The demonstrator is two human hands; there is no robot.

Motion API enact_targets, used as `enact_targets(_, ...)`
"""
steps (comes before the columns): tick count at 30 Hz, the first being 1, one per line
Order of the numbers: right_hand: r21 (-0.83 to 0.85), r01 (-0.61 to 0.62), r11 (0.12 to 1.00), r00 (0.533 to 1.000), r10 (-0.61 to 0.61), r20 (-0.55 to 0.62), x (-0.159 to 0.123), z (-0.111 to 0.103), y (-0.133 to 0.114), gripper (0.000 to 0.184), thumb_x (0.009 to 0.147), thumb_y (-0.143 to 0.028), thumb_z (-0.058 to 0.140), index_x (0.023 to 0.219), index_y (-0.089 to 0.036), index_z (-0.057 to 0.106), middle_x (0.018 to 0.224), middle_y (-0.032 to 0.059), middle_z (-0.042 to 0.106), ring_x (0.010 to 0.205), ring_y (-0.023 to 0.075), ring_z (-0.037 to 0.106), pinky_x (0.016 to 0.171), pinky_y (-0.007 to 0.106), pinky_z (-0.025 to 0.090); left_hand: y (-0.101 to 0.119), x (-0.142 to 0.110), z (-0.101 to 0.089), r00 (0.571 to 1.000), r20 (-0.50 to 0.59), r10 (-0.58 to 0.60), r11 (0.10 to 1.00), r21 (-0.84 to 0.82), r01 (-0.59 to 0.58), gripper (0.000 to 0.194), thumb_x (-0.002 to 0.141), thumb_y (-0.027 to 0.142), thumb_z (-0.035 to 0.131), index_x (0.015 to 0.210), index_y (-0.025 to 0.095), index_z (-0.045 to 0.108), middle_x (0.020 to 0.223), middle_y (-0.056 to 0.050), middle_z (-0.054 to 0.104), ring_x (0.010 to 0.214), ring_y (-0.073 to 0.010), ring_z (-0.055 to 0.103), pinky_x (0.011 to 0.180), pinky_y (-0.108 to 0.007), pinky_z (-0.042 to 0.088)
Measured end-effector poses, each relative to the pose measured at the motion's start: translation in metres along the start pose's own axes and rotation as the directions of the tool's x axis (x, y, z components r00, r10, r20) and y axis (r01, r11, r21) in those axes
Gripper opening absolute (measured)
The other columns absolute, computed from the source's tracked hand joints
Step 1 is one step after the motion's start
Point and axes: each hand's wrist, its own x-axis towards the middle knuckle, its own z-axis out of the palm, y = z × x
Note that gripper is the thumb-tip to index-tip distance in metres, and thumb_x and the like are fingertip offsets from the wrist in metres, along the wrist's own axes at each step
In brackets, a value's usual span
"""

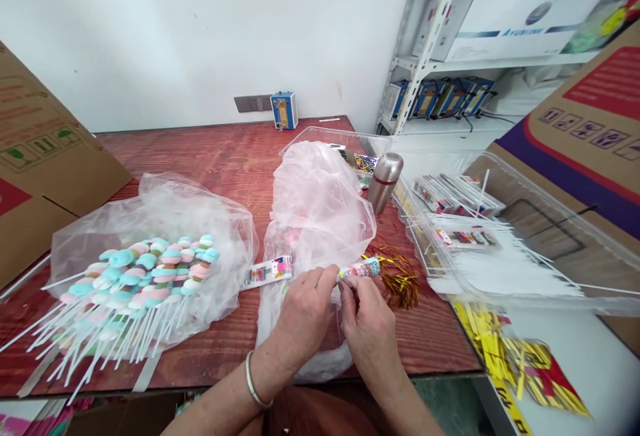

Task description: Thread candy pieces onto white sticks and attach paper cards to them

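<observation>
Near the table's front edge, my left hand (310, 306) and my right hand (367, 313) meet with bent, pinching fingers. Between them is a wrapped marshmallow candy (365, 267) in a clear printed bag, pointing right. Both hands grip its left end; my fingers partly hide what they pinch there. Just right of the candy lies a loose bunch of gold twist ties (403, 279). A flat printed wrapper (270, 271) rests left of my left hand. Farther left, many marshmallow sticks (145, 273), pink, blue and white, lie piled on a clear plastic bag (227, 223).
A large translucent bag (320, 203) spreads behind my hands. A steel flask (385, 179) stands beside a clear bin (475, 289) of white sticks and wrappers. Cardboard boxes (55, 143) flank the red wooden table (220, 149). Yellow packets (545, 376) lie at the lower right.
</observation>
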Motion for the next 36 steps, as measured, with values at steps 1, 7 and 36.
enact_targets(1, 0.008, -0.010, 1.000, 1.000, 0.010, 0.008, 0.000, 0.000, 0.001, 0.016, 0.099, -0.017, 0.044, 0.094, -0.017, 0.059, 0.083, 0.0056, 0.066, 0.078, 0.0172, 0.065, 0.073, 0.026, 0.049, -0.001, -0.002, 0.001, 1.000, -0.016, 0.018, 1.000, -0.008, -0.018, 0.024, 0.095, 0.011, 0.045, 0.116, 0.017, 0.055, 0.084, -0.003, 0.061, 0.075, -0.0198, 0.056, 0.067, -0.031, 0.045)
enact_targets(7, 0.089, -0.202, 0.975, 0.975, 0.192, 0.107, -0.002, -0.001, -0.003, 0.013, 0.095, -0.025, 0.050, 0.094, -0.019, 0.061, 0.083, 0.0042, 0.068, 0.074, 0.0189, 0.065, 0.068, 0.028, 0.047, -0.003, -0.002, 0.005, 0.998, -0.048, -0.039, 0.987, -0.157, 0.031, 0.023, 0.095, 0.012, 0.046, 0.106, 0.018, 0.065, 0.082, -0.004, 0.063, 0.074, -0.0181, 0.058, 0.067, -0.029, 0.045)
enact_targets(36, 0.310, -0.407, 0.859, 0.911, 0.404, 0.077, 0.004, 0.008, -0.001, 0.022, 0.094, -0.036, 0.051, 0.080, -0.020, 0.056, 0.076, 0.0014, 0.063, 0.070, 0.0174, 0.058, 0.066, 0.028, 0.045, 0.005, 0.017, 0.008, 0.702, 0.597, -0.388, -0.406, -0.795, 0.451, 0.032, 0.066, 0.030, 0.083, 0.081, 0.010, 0.064, 0.059, 0.004, 0.051, 0.047, -0.0029, 0.037, 0.044, -0.015, 0.027)
